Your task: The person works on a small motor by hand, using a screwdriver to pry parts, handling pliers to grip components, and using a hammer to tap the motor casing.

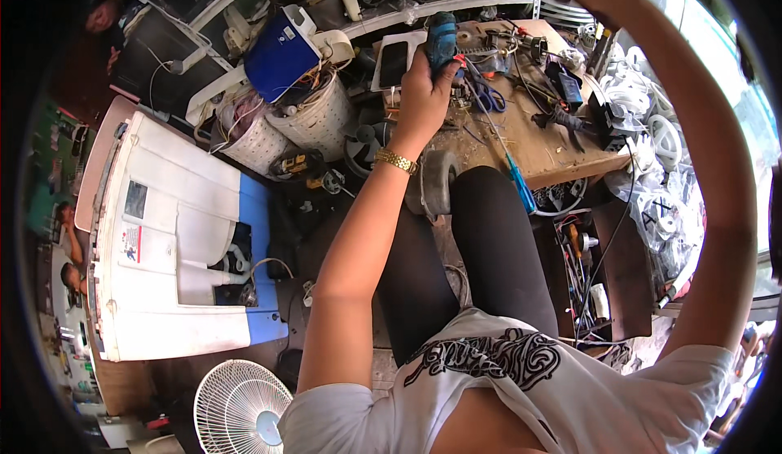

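My left hand [423, 87], with a gold watch band [397, 159] at its wrist, is closed round a teal and dark tool [442, 35], which looks like a power tool's body; most of its grip is hidden. It is over the near left part of a wooden workbench [562, 157]. Close by lie blue-handled scissors [489, 96] and a white tray with a dark phone-like slab [393, 65]. A long screwdriver with a blue handle [521, 185] slants across the bench's near edge. My right forearm curves up the right side to the top edge, where the hand is out of sight.
Wires and small parts clutter the bench. Left stand perforated white baskets [318, 116], a blue container [281, 53], a yellow-black drill [297, 163] and a white-blue appliance casing [155, 291]. A fan [240, 409] stands lower left; bagged white parts [668, 210] fill the right. People show far left.
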Demonstrator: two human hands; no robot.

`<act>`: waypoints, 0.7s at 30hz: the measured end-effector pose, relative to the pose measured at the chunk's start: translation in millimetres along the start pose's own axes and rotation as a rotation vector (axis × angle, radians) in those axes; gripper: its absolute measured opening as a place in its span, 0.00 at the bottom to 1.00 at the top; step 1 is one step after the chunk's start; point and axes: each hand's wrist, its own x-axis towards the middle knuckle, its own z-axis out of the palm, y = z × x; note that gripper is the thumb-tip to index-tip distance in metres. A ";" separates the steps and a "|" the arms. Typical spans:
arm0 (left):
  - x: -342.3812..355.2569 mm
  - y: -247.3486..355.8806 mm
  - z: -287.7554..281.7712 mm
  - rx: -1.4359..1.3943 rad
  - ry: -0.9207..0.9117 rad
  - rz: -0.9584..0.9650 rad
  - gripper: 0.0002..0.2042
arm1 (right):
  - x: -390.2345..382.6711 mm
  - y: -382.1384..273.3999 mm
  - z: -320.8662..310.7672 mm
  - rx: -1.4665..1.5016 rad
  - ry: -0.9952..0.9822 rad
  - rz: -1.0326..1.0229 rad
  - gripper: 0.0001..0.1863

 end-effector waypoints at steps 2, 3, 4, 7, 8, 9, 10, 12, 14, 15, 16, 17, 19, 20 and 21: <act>-0.9 0.4 -0.2 -0.002 0.025 0.037 0.15 | 7.0 -3.0 16.8 -0.067 -0.120 -0.085 0.17; -0.3 0.5 -0.2 0.003 0.036 0.053 0.16 | 17.1 -5.4 11.2 -0.197 -0.074 -0.273 0.17; -1.2 0.8 -0.8 0.013 0.062 0.064 0.16 | 19.8 -11.2 6.5 -0.320 -0.032 -0.460 0.17; -1.1 -0.3 -1.0 0.049 0.057 0.048 0.16 | 19.6 -5.2 -71.5 0.525 -0.080 -0.032 0.19; -1.4 -1.1 -0.8 0.035 0.042 0.034 0.17 | 16.1 -10.5 -89.7 0.863 -0.038 0.104 0.20; -1.8 -2.0 -0.3 0.046 0.023 0.024 0.17 | 12.2 -19.7 -86.3 0.809 0.068 0.243 0.21; -2.5 -3.0 0.2 0.050 0.016 0.009 0.17 | 8.2 -26.6 -80.8 0.763 0.173 0.390 0.23; -4.8 -5.2 0.9 0.061 0.009 -0.016 0.16 | -1.9 -46.1 -43.3 0.571 0.185 0.538 0.25; -5.5 -6.9 0.4 0.087 0.036 -0.024 0.16 | -13.4 -63.1 -1.7 0.274 -0.025 0.368 0.26; -4.3 -7.4 -0.7 0.064 0.037 0.027 0.15 | -19.5 -63.5 4.5 0.134 -0.145 0.206 0.26; -3.7 -7.4 -1.7 0.043 0.067 0.078 0.15 | -23.9 -57.2 2.4 0.290 -0.153 0.208 0.26; 0.2 -6.8 -4.0 0.025 0.104 0.134 0.14 | -29.0 -51.9 -4.2 0.271 -0.070 0.358 0.25; 4.2 -1.7 -9.7 -0.119 0.013 -0.064 0.13 | -36.2 -39.8 -22.4 0.690 0.030 0.620 0.25; 9.9 2.0 -11.8 -0.164 -0.004 -0.122 0.13 | -41.1 -33.1 -28.3 0.998 -0.113 0.486 0.24; 17.2 6.1 -14.0 -0.213 0.012 -0.200 0.13 | -45.3 -26.5 -35.2 1.303 -0.294 0.393 0.24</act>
